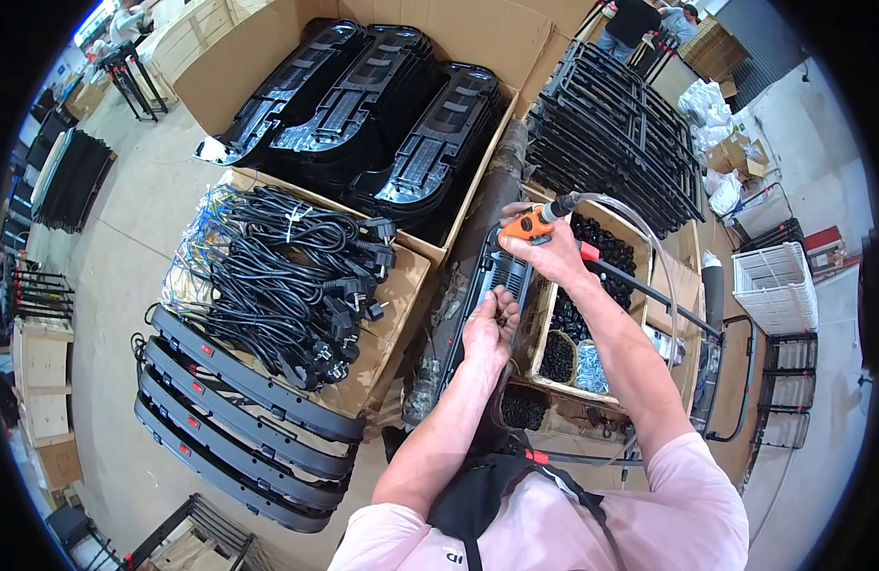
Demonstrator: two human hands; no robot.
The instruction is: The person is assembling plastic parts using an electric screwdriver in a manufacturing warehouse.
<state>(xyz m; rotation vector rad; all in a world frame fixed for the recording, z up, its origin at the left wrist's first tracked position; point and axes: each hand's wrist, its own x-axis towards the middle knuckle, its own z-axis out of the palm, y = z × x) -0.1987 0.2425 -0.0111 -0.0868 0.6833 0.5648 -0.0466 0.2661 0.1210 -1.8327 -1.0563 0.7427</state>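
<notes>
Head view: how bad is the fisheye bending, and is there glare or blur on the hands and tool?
Head view: strong fisheye, with black corners and edges bowing near the rim; even lighting, soft shadows; glare on the glossy black panels; left hand, right hand and orange tool are sharp at centre; detail softens toward the rim.

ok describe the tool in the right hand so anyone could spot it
Start at the cardboard box of stacked black plastic panels. Just right of its lower corner, the right hand holds a tool: the only orange thing there, with a clear hose off its tip.
</notes>
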